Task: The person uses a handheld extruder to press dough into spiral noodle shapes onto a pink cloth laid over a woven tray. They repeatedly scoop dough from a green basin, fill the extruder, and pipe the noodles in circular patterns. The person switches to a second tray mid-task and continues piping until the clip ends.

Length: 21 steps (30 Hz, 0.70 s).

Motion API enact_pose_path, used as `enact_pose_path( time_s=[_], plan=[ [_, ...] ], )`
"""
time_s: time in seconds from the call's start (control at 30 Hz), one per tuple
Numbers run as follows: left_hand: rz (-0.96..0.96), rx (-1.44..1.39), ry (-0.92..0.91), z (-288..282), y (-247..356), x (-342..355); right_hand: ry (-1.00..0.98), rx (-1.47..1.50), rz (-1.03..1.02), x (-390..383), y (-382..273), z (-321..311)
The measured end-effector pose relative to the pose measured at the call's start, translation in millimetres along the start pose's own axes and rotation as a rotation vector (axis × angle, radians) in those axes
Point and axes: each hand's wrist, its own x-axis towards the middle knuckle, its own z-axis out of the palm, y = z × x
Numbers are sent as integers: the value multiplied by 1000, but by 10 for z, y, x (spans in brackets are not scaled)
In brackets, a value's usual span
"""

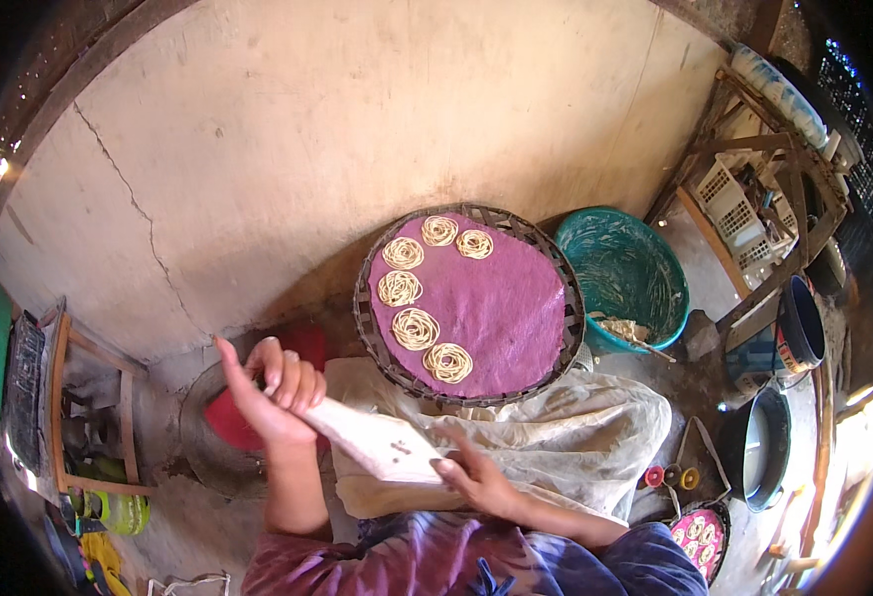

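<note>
My left hand [283, 382] is closed around the upper end of an elongated white bag [362, 439], its thumb raised. My right hand [466, 477] grips the bag's lower right end, which has small dark marks or holes on it. Beyond my hands lies a round woven tray [367, 298] lined with a purple sheet [491, 308]. Several coiled nests of pale strands [415, 328] sit along its left and upper part. A crumpled pale cloth [576, 417] lies beneath the bag and in front of the tray.
A teal tub [615, 258] with pale residue stands right of the tray, near a wooden rack [715, 228] and dark buckets [754, 447]. A smaller tray of coils [695, 541] is at lower right. A wooden frame [64, 397] stands at left. A cracked wall [258, 129] rises behind.
</note>
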Motion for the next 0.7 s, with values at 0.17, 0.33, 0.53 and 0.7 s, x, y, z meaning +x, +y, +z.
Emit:
enact_pose_path(
  time_s=[0.17,0.33,0.53,0.7],
  plan=[
    [51,1285,-616,2,-552,-312,191,-161,-183,-273,-440,-612],
    [-164,1345,-1135,-16,-936,-515,57,-616,-503,-317,-620,-1014],
    [422,2386,-1556,461,-1492,-439,40,-456,-291,262,-907,-1342],
    [21,2101,-1569,621,-1429,121,42,-766,-1437,224,-1704,-1105]
  ],
)
